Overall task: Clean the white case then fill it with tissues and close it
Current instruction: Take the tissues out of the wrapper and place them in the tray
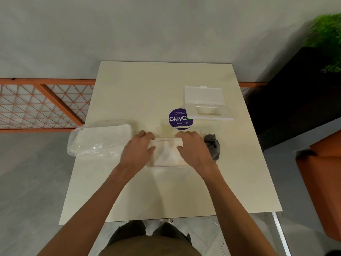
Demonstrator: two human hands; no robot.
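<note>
Both hands are at the centre of the frame on the table. The left hand and right hand each grip one end of a pale tissue stack, with the fingers curled over its far edge. Whether the stack sits inside a tray cannot be told. The white case lies above and to the right of the right hand, apart from it, toward the table's upper right. It is flat and rectangular, its flap is folded back, and a rectangular opening shows in its near half. Its lower left corner overlaps a purple sticker. A grey cloth lies just beside the right hand. A plastic pack of tissues lies at centre left.
</note>
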